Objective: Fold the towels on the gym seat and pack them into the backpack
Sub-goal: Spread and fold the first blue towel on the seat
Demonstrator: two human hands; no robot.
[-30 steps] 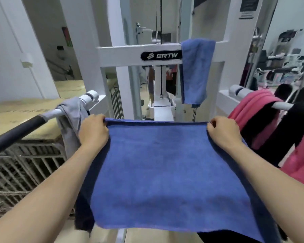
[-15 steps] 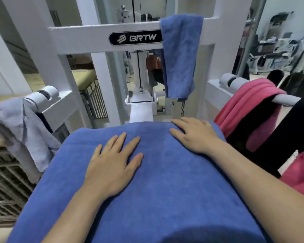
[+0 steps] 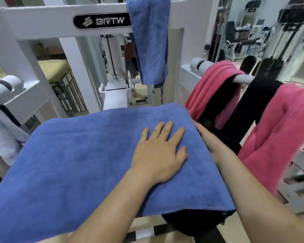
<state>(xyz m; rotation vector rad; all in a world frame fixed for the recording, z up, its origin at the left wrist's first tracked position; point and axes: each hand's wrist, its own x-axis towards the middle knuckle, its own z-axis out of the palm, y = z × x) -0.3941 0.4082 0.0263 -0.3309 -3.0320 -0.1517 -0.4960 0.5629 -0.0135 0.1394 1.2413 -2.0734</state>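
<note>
Soft, even indoor light falls from above, bright without hard glare, though the white machine frame (image 3: pixel 42 20) looks slightly washed out. The blue towel (image 3: pixel 77 163) is lit uniformly, with only a faint shadow beside the left hand (image 3: pixel 160 151). Wide-angle distortion bows the frame's uprights toward the edges. Motion blur smears the far right background and softens the pink towels (image 3: pixel 277 130).

A white crossbar (image 3: pixel 42 20) with a black BRTW badge (image 3: pixel 102 21) spans the top. Below the crossbar hangs a thin black cable (image 3: pixel 111 53). Lower left of it stand a metal railing (image 3: pixel 72 95) and a yellow pad (image 3: pixel 54 71). To its right, distant gym machines (image 3: pixel 244 37) are blurred.
</note>
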